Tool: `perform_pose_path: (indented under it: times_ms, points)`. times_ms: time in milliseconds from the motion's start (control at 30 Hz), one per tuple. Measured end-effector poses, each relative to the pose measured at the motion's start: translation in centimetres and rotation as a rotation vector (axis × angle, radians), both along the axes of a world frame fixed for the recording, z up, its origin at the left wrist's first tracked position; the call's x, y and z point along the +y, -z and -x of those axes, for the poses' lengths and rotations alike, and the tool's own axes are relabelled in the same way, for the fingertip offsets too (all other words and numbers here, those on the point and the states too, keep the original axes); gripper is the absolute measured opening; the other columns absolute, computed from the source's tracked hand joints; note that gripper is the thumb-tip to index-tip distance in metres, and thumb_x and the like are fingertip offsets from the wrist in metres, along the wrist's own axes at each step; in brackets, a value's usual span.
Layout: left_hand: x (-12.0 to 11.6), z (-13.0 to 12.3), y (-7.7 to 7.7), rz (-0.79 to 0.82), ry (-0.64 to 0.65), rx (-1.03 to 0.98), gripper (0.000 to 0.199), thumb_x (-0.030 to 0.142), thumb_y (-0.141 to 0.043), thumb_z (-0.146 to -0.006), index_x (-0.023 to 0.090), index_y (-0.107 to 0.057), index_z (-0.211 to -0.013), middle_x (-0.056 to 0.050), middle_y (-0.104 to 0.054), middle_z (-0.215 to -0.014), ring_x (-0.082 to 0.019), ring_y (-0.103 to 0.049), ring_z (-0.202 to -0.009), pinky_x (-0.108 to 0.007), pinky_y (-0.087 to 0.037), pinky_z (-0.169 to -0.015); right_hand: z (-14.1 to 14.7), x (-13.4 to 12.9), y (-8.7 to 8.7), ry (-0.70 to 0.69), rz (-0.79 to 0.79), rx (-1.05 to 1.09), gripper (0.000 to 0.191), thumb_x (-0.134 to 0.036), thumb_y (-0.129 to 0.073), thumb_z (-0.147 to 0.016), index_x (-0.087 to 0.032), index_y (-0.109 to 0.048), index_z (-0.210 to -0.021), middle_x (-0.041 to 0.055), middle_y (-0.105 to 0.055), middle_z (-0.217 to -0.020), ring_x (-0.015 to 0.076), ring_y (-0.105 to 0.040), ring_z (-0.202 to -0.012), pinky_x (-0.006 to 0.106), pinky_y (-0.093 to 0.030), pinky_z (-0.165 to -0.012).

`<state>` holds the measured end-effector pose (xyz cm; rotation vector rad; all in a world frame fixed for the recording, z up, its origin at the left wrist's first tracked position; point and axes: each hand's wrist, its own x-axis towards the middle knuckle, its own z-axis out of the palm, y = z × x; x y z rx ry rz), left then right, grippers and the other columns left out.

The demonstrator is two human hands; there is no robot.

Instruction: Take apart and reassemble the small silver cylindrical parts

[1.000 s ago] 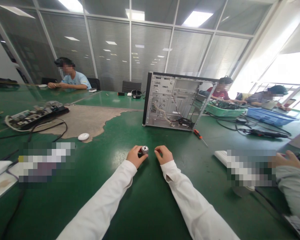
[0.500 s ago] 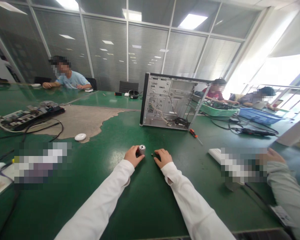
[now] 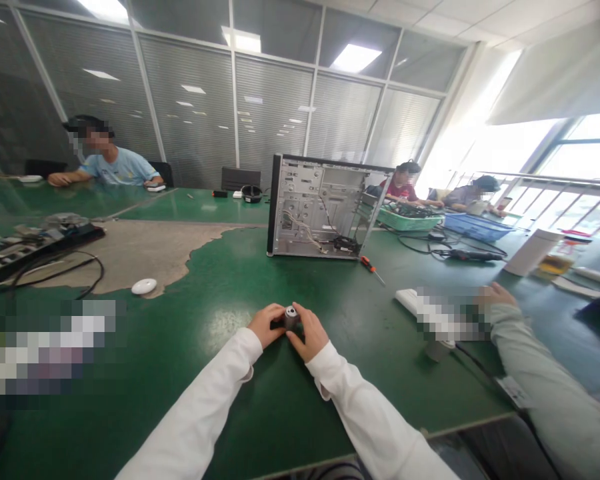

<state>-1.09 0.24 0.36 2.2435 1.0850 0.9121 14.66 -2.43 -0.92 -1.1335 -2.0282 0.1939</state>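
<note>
The green tabletop (image 3: 235,280) is glossy, with a ragged grey patch (image 3: 145,250) at left; a small metal cylinder (image 3: 291,320) stands upright — left hand (image 3: 267,325) and right hand (image 3: 311,335) both pinch its sides between thumb and fingers; an open computer case (image 3: 325,207) stands beyond; glass partition (image 3: 190,147) behind — bright windows (image 3: 595,157) at right

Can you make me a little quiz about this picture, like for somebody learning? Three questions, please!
1. True or false: the left hand and the right hand are both at the small metal cylinder.

2. Which tool lies by the computer case?
A) a hammer
B) a screwdriver
C) a pair of scissors

3. Fill the gap: the basket next to the blue basket is coloured ____.

Key: 1. True. 2. B. 3. Green.
</note>
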Motion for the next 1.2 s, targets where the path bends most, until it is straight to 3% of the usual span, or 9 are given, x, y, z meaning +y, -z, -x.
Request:
perform_pose_path:
  times_ms: [167, 300, 433, 600, 733, 900, 1033, 1100, 1200]
  points:
    - [-0.9, -1.0, -0.3, 0.031, 0.142, -0.016, 0.021, 0.016, -0.049, -0.069, 0.019, -0.063, -0.084, -0.002, -0.06, -0.085, -0.013, -0.055, -0.08, -0.024, -0.041, -0.076, -1.3, -1.7, -0.1, 0.045, -0.003, -0.022, 0.04, -0.024, -0.045, -0.069, -0.016, -0.04, -0.108, 0.0094, -0.052, -0.099, 0.0192, -0.047, -0.092, 0.035, -0.041, -0.079]
    - [-1.2, -1.2, -0.5, 0.025, 0.114, 0.005, 0.02, 0.017, -0.048, -0.07, 0.02, -0.063, -0.082, -0.002, -0.061, -0.084, -0.013, -0.055, -0.078, -0.025, -0.042, -0.075, -5.4, -4.0, 0.1, 0.101, 0.004, -0.059, 0.04, -0.027, -0.045, -0.07, -0.017, -0.041, -0.109, 0.0075, -0.054, -0.1, 0.0172, -0.05, -0.091, 0.031, -0.042, -0.078]
    - [-1.3, -1.3, -1.0, 0.035, 0.08, -0.011, 0.019, 0.017, -0.048, -0.069, 0.018, -0.063, -0.081, -0.003, -0.062, -0.081, -0.012, -0.056, -0.075, -0.023, -0.043, -0.072, -12.2, -7.1, 1.2, 0.404, -0.042, -0.031, 0.041, -0.036, -0.041, -0.072, -0.018, -0.043, -0.109, 0.0073, -0.056, -0.098, 0.0176, -0.053, -0.087, 0.03, -0.043, -0.074]
    - [-1.2, -1.4, -1.3, 0.047, 0.07, -0.005, 0.019, 0.019, -0.048, -0.069, 0.017, -0.062, -0.081, -0.003, -0.061, -0.08, -0.012, -0.055, -0.072, -0.023, -0.044, -0.069, -20.9, -9.9, 1.9, 0.851, -0.044, -0.087, 0.056, -0.047, -0.041, -0.068, -0.016, -0.039, -0.114, 0.0096, -0.055, -0.101, 0.0212, -0.056, -0.079, 0.031, -0.046, -0.064]
    - [-1.2, -1.4, -1.3, 0.056, 0.072, -0.002, 0.019, 0.019, -0.048, -0.069, 0.016, -0.062, -0.08, -0.003, -0.061, -0.08, -0.011, -0.055, -0.07, -0.023, -0.044, -0.069, -24.7, -10.1, 2.1, 1.087, -0.004, -0.096, 0.067, -0.049, -0.042, -0.065, -0.012, -0.031, -0.12, 0.014, -0.051, -0.107, 0.0247, -0.058, -0.072, 0.036, -0.046, -0.057]
    - [-1.2, -1.4, -1.3, 0.06, 0.059, -0.004, 0.019, 0.02, -0.047, -0.069, 0.017, -0.062, -0.08, -0.003, -0.061, -0.081, -0.011, -0.055, -0.071, -0.023, -0.044, -0.069, -25.1, -9.2, 3.0, 0.991, -0.015, 0.15, 0.07, -0.042, -0.043, -0.066, -0.012, -0.02, -0.125, 0.0134, -0.052, -0.106, 0.0185, -0.059, -0.066, 0.031, -0.047, -0.056]
    - [-1.2, -1.4, -1.3, 0.053, 0.022, -0.007, 0.019, 0.021, -0.047, -0.069, 0.017, -0.063, -0.079, -0.002, -0.062, -0.079, -0.012, -0.055, -0.07, -0.023, -0.044, -0.067, -22.7, -8.9, 2.7, 0.991, -0.289, 0.001, 0.053, -0.034, -0.045, -0.068, -0.013, -0.037, -0.116, 0.0136, -0.048, -0.111, 0.0237, -0.052, -0.089, 0.038, -0.044, -0.072]
    - [-1.0, -1.4, -1.2, 0.047, -0.013, 0.002, 0.018, 0.021, -0.047, -0.069, 0.018, -0.063, -0.078, -0.002, -0.062, -0.077, -0.012, -0.055, -0.07, -0.023, -0.043, -0.066, -20.3, -8.6, 2.0, 0.861, -0.4, -0.087, 0.042, -0.027, -0.044, -0.069, -0.015, -0.045, -0.109, 0.0116, -0.048, -0.11, 0.0237, -0.046, -0.099, 0.039, -0.039, -0.081]
    - [-0.6, -1.3, -0.9, 0.034, -0.078, 0.008, 0.018, 0.021, -0.047, -0.069, 0.018, -0.063, -0.077, -0.002, -0.061, -0.076, -0.012, -0.055, -0.069, -0.023, -0.044, -0.064, -15.1, -7.4, 0.4, 0.543, -0.35, -0.183, 0.035, -0.021, -0.042, -0.071, -0.019, -0.047, -0.106, 0.009, -0.048, -0.11, 0.0215, -0.044, -0.101, 0.039, -0.037, -0.084]
